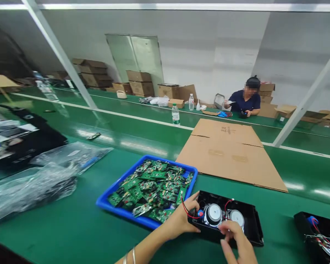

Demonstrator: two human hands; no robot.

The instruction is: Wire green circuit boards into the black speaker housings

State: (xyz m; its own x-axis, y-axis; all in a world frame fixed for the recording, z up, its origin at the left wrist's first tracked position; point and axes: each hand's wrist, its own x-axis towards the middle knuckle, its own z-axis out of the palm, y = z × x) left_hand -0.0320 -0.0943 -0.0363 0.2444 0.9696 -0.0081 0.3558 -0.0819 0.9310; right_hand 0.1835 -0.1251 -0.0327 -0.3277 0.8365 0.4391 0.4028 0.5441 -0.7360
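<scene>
My left hand (185, 218) grasps the left end of the black box (249, 212), beside the blue tray (118, 213). My right hand (238, 240) curls at the box's front edge; grip cannot be told. Cardboard (228, 156) handwriting and bottle (175, 116) label: illegible.

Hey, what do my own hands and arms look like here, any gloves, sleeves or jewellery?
Your left hand and right hand have no gloves. Thin, pale, silvery bands circle your left forearm near the bottom edge; no sleeves show.
</scene>
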